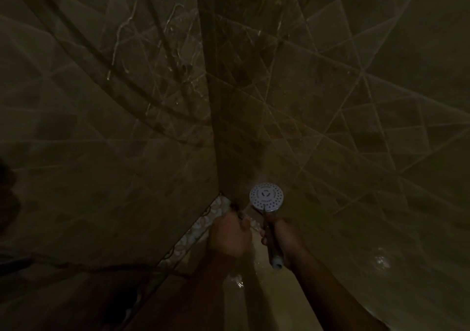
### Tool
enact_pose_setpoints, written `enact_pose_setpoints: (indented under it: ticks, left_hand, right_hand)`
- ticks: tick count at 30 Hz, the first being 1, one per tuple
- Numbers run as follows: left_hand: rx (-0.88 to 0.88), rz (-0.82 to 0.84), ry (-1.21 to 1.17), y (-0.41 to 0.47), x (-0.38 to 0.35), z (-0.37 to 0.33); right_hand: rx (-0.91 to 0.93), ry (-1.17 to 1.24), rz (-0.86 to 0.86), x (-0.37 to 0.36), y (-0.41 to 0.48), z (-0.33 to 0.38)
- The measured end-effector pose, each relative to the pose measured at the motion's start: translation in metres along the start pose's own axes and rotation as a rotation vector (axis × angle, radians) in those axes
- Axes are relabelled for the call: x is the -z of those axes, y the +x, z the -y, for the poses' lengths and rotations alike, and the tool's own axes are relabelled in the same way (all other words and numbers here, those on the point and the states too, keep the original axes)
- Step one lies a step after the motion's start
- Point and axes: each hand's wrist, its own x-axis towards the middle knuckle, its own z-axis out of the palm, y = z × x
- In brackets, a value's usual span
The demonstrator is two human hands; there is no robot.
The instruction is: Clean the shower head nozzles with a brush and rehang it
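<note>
Now the right hand (282,239) clasps the shower head (266,197) by its handle, long axis upright, nozzle face toward the camera, just right of the left hand (229,234), whose fingers curl, though around what is too dark to tell.

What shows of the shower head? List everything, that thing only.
The shower head has a round pale face dotted with rings of small nozzle holes, a shiny metal rim and a straight, chrome-looking handle ending in a pale cap. It stands upright, face toward the camera, low before the tiled wall near the corner. The right hand grips the handle; the left hand is beside it, apart.
</note>
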Motion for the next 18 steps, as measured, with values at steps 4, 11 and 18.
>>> enact_pose_setpoints:
  ticks: [4, 11, 18]
  left_hand:
    - [-0.046, 0.028, 0.0, -0.005, -0.004, -0.008]
    - [-0.023, 0.039, -0.051, -0.004, -0.005, -0.013]
    - [0.03, -0.027, 0.005, 0.001, 0.013, -0.004]
  right_hand:
    - [0.002, -0.023, 0.012, -0.007, -0.004, 0.001]
    - [0.042, -0.101, -0.019, -0.013, -0.012, 0.001]
    - [0.008, -0.054, 0.002, -0.012, -0.013, 0.004]
